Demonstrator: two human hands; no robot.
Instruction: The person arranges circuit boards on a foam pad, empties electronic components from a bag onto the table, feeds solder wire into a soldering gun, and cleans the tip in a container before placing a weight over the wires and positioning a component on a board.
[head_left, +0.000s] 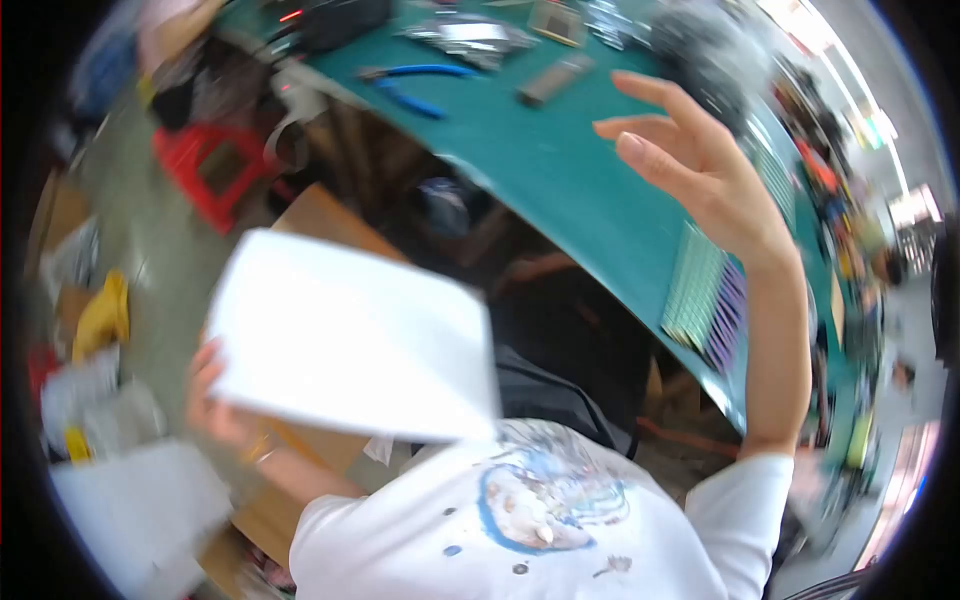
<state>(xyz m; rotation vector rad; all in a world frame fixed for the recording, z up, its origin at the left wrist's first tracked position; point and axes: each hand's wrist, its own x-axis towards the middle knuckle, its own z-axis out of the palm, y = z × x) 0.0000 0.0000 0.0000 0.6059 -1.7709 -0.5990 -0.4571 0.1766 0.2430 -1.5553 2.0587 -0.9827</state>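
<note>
My left hand (222, 398) grips a plain white sheet (355, 335) by its left edge. The sheet is tilted beside the workbench, in front of my body, and slightly blurred; whether it is paper or foam I cannot tell. Raised over the green bench top (560, 190), my right hand (690, 165) is empty, with thumb and fingers apart. Below its wrist, near the bench's edge, lie green ridged strips (697, 285) and purple ones (727, 315). Farther back on the bench are blue-handled pliers (420, 85) and a small grey-brown block (556, 80).
Silvery bags (470, 35) and a clear plastic bundle (710, 55) lie at the bench's back. A red stool (215, 170) stands on the floor at left, near another person. Cardboard (325, 225) is behind my sheet; a white panel (145, 510) lies lower left.
</note>
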